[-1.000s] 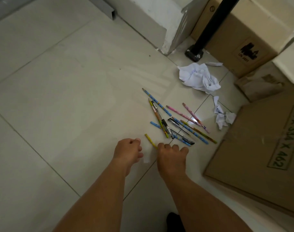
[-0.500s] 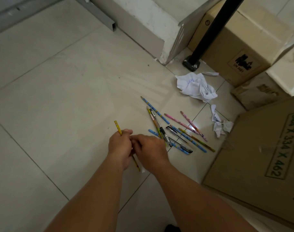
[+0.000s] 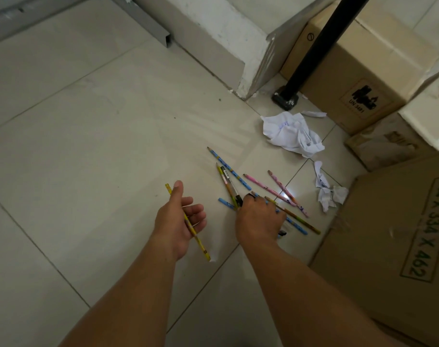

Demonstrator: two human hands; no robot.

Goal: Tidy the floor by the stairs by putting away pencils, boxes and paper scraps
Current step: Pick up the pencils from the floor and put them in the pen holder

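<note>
My left hand (image 3: 182, 222) holds a yellow pencil (image 3: 200, 242) across its palm, thumb up and fingers loosely curled. My right hand (image 3: 259, 219) rests palm down on a scatter of several pencils and pens on the tiled floor, its fingers over a dark pen (image 3: 231, 184) and a blue pencil (image 3: 226, 204); whether it grips any is hidden. Beyond it lie a long blue pencil (image 3: 228, 169), two pink pencils (image 3: 266, 187) and an orange one (image 3: 301, 221). A big crumpled paper (image 3: 292, 134) and a smaller scrap (image 3: 326, 191) lie further right.
A large flat cardboard box (image 3: 398, 246) lies at the right. More boxes (image 3: 356, 71) stand behind a black post (image 3: 311, 53) by the white stair step (image 3: 213, 38). A small white scrap (image 3: 213, 256) lies under the yellow pencil's tip.
My hands have parted: the left drew back to the left with the yellow pencil, and the right reached rightwards onto the pile of pencils.
</note>
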